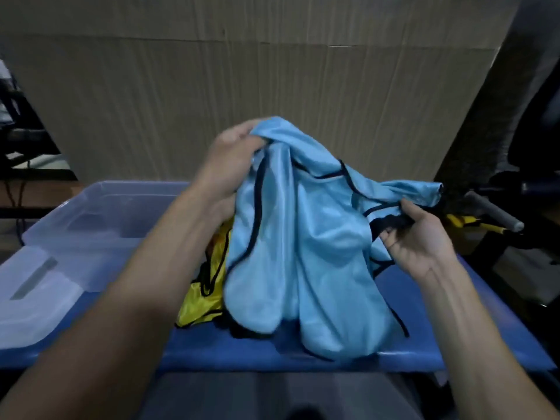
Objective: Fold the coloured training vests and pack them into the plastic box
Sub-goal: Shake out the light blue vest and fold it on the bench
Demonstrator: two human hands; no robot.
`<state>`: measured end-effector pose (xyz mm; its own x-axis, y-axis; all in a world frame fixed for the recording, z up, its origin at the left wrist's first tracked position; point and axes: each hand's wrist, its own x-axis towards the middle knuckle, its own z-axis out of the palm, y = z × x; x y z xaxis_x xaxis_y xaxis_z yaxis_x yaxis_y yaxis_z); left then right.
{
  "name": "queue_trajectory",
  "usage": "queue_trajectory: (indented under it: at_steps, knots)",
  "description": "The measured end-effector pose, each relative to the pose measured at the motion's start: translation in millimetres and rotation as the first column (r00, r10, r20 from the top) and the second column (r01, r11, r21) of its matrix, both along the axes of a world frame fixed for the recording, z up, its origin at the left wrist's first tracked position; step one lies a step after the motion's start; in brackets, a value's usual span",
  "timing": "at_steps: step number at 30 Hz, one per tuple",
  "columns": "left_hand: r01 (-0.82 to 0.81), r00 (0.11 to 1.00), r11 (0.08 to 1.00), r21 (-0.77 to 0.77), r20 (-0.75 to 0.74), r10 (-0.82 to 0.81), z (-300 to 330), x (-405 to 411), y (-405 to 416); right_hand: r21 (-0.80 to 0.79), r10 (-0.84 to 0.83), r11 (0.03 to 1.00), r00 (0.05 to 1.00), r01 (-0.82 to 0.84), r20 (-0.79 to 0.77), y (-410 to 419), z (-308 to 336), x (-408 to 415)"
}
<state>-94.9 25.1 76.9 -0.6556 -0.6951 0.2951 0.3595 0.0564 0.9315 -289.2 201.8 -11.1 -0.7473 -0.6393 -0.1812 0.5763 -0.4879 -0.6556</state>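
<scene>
Holding up a light blue vest over the blue surface, the person has both bare arms stretched forward. The left hand bunches the top of the vest in a closed grip, fingers and thumb curled round a gathered fold at the highest point of the cloth. The right hand is lower and off to the right, palm turned up, its grip narrow: the thumb and curled fingers pinch a black-trimmed edge of the same vest. The cloth hangs between the two hands in loose folds, crumpled and not folded, with black binding running along its openings. Its lower end drapes down and rests on the surface near the front edge.

Just behind and to the left of the blue vest, a yellow vest with black trim lies crumpled on the surface, partly hidden by the blue cloth and the left forearm. The clear plastic box stands at the left on the surface, well apart from the right hand, its open top towards the camera. A clear lid lies flat in front of the box, nearer the left edge. A wall of brown cardboard rises behind the surface. At the far right, a grey bar and a yellow strip show beyond the right hand.
</scene>
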Motion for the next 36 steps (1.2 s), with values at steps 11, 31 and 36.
queue_trajectory:
  at_steps: [11, 31, 36]
  knots:
    - [0.173, 0.637, 0.744, -0.645, 0.649, 0.415, -79, -16, -67, 0.527, 0.009, 0.745, 0.784, 0.409, -0.621, -2, -80, -22]
    - [0.004, 0.91, 0.974, -0.225, 0.404, 0.089, -70, 24, -9, 0.665, 0.842, 0.365, 0.073, 0.651, -0.534, 26, -135, 62]
    - [-0.099, 0.986, 0.994, -0.055, 0.126, 0.105, -15, 28, 5, 0.562, 0.47, 0.74, 0.313, 0.37, -0.825, 35, -61, 18]
